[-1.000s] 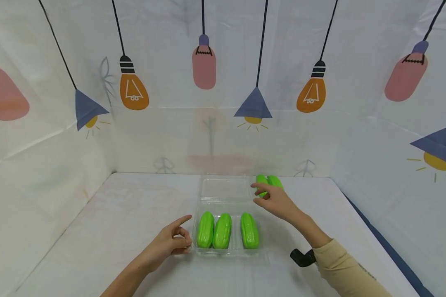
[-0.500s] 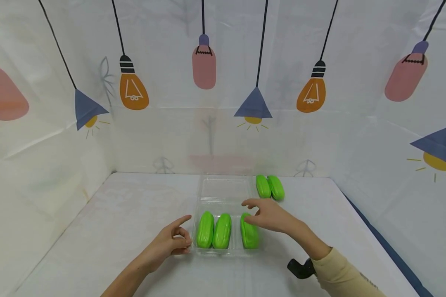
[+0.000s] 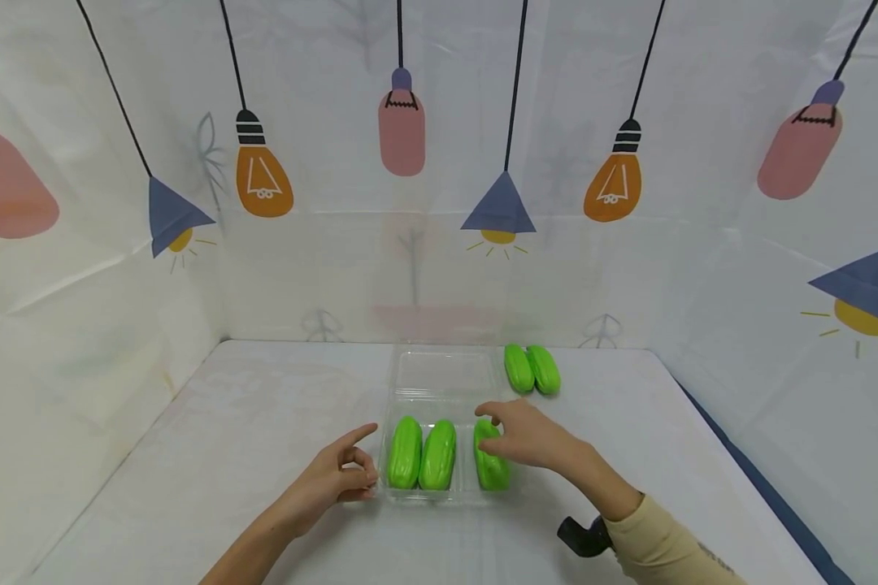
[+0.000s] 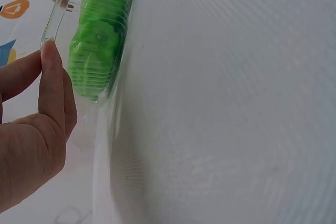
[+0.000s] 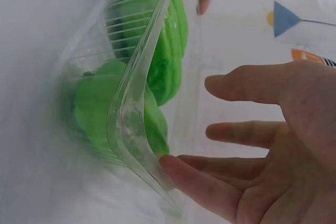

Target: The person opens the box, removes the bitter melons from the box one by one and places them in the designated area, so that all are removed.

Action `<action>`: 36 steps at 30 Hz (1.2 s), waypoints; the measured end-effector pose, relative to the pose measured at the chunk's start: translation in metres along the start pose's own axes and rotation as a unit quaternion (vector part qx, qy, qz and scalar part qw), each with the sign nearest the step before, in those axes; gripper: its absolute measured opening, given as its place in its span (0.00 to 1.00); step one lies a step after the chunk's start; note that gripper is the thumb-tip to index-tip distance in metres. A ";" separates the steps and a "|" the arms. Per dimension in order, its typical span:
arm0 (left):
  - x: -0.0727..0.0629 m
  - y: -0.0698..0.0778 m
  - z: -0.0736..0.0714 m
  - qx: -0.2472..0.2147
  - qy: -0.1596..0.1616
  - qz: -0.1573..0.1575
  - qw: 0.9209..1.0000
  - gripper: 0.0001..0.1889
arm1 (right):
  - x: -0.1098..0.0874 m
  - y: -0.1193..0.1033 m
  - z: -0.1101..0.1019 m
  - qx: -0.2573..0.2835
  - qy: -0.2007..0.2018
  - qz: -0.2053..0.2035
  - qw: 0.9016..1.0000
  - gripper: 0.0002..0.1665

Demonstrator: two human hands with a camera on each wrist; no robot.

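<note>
A clear plastic clamshell container (image 3: 446, 370) lies opened out on the white table, its lid toward the back. Three glossy green cucumbers sit lengthwise in its front half: two side by side at left, (image 3: 406, 452) and one cucumber (image 3: 493, 473) at right, with a gap between. My left hand (image 3: 336, 475) pinches the container's left rim; the left wrist view shows thumb and finger on the rim (image 4: 51, 22). My right hand (image 3: 534, 435) is over the right cucumber with spread fingers and holds nothing. In the right wrist view a fingertip (image 5: 170, 163) is at the container's edge, perhaps touching.
Two more green cucumbers (image 3: 544, 370) lie together on the table behind, right of the lid. A black curved piece (image 3: 585, 538) sticks out by the right sleeve. White sheets with printed lamps (image 3: 499, 203) stand around the table's back and sides.
My right hand has come from the two cucumbers at the back toward me, over the right one in the container, fingers spread. The left hand stays at the rim.
</note>
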State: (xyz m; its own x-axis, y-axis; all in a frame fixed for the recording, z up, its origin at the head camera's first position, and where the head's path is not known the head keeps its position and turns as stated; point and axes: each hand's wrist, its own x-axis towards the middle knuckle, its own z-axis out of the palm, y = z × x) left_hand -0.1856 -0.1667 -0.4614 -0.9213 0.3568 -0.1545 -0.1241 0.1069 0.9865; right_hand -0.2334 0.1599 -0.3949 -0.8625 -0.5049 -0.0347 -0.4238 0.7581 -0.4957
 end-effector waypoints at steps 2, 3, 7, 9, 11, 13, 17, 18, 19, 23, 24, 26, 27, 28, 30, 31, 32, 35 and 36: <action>0.000 0.000 0.000 0.001 0.001 0.000 1.000 0.42 | 0.000 -0.001 0.001 0.005 -0.005 -0.004 1.000 0.27; 0.001 0.000 0.001 0.002 0.002 -0.001 1.000 0.42 | 0.000 -0.001 0.002 0.007 -0.009 -0.006 1.000 0.27; 0.001 0.000 0.001 0.002 0.003 -0.001 1.000 0.42 | 0.002 -0.002 0.006 0.014 -0.027 -0.010 0.999 0.27; 0.001 0.000 0.001 0.002 0.002 -0.001 1.000 0.42 | 0.003 -0.002 0.009 0.012 -0.033 -0.009 0.999 0.27; 0.001 0.000 0.001 0.000 0.002 -0.001 1.000 0.42 | 0.003 -0.002 0.012 0.006 -0.035 -0.012 0.999 0.28; 0.001 0.001 0.002 -0.001 0.002 -0.002 1.000 0.42 | 0.004 -0.002 0.014 0.001 -0.036 -0.015 0.999 0.28; 0.001 0.001 0.002 -0.001 0.003 -0.004 1.000 0.42 | 0.004 -0.003 0.017 -0.012 -0.040 -0.016 0.999 0.28; 0.001 0.002 0.002 -0.001 0.004 -0.005 1.000 0.42 | 0.004 -0.004 0.018 -0.013 -0.044 -0.014 0.999 0.29; 0.001 0.002 0.002 -0.001 0.005 -0.005 1.000 0.42 | 0.004 -0.005 0.019 -0.015 -0.048 -0.011 0.999 0.30; 0.001 0.002 0.002 0.000 0.005 -0.006 1.000 0.42 | 0.003 -0.009 0.021 -0.013 -0.060 0.000 0.998 0.34; 0.001 0.003 0.002 0.000 0.005 -0.007 1.000 0.42 | 0.003 -0.009 0.021 -0.016 -0.060 0.001 0.998 0.35; 0.001 0.002 0.002 -0.001 0.006 -0.008 1.000 0.42 | 0.003 -0.009 0.023 -0.020 -0.060 0.002 0.998 0.37; 0.001 0.002 0.002 -0.001 0.006 -0.008 1.000 0.42 | 0.003 -0.009 0.023 -0.023 -0.060 0.002 0.998 0.38; 0.001 0.002 0.001 -0.001 0.007 -0.009 1.000 0.42 | 0.003 -0.009 0.024 -0.027 -0.060 0.002 0.998 0.39; 0.001 0.002 0.001 -0.002 0.007 -0.010 1.000 0.42 | 0.003 -0.009 0.026 -0.036 -0.061 0.003 0.998 0.41; 0.001 0.002 0.002 -0.002 0.007 -0.010 1.000 0.42 | 0.003 -0.009 0.026 -0.038 -0.060 0.003 0.997 0.41; 0.001 0.002 0.002 -0.002 0.007 -0.010 1.000 0.42 | 0.003 -0.009 0.027 -0.040 -0.060 0.004 0.997 0.42; 0.001 0.002 0.002 -0.002 0.006 -0.010 1.000 0.42 | 0.003 -0.010 0.029 -0.047 -0.058 0.010 0.997 0.43; 0.001 0.002 0.002 -0.001 0.006 -0.009 1.000 0.42 | 0.003 -0.011 0.029 -0.047 -0.058 0.011 0.997 0.44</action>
State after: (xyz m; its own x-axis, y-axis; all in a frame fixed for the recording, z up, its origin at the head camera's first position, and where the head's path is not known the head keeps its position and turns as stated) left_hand -0.1861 -0.1644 -0.4594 -0.9231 0.3440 -0.1717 -0.1418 0.1104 0.9837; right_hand -0.2231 0.1381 -0.4150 -0.8370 -0.5272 -0.1469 -0.4336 0.8026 -0.4095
